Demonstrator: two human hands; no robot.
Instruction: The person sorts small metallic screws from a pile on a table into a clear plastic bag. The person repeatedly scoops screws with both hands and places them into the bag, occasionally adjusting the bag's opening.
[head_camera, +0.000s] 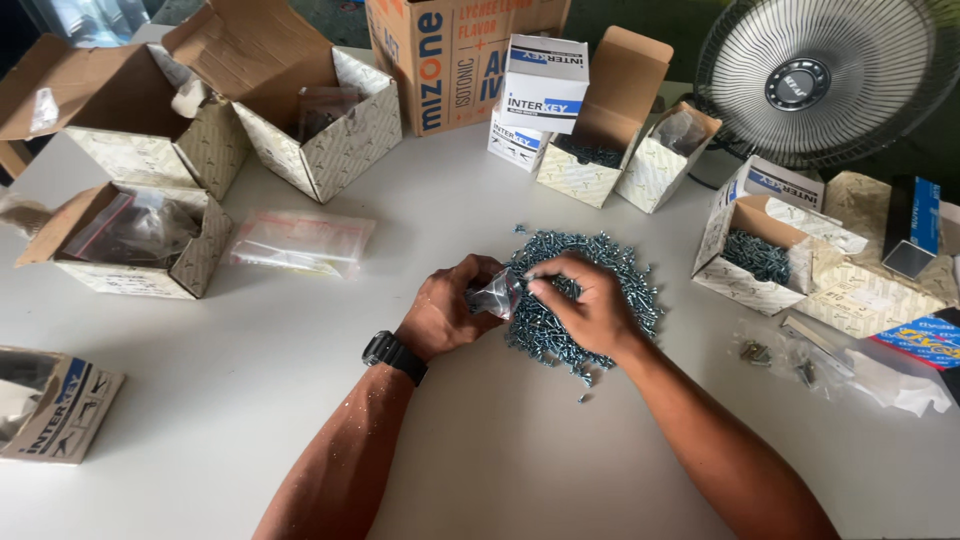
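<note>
A heap of small silvery screws (600, 260) lies on the white table (250, 380) in front of me. My left hand (447, 310), with a black watch on the wrist, grips a small clear plastic bag (497, 294) at the heap's left edge. My right hand (588, 305) rests on the screws, its fingertips pinched at the bag's mouth; whether it holds screws I cannot see.
Several open cardboard boxes (330, 120) stand at the back left, small boxes (590, 160) at the back middle, one with screws (757, 255) at the right. A flat plastic bag (300, 242) lies left of centre. A fan (825, 75) stands at the back right.
</note>
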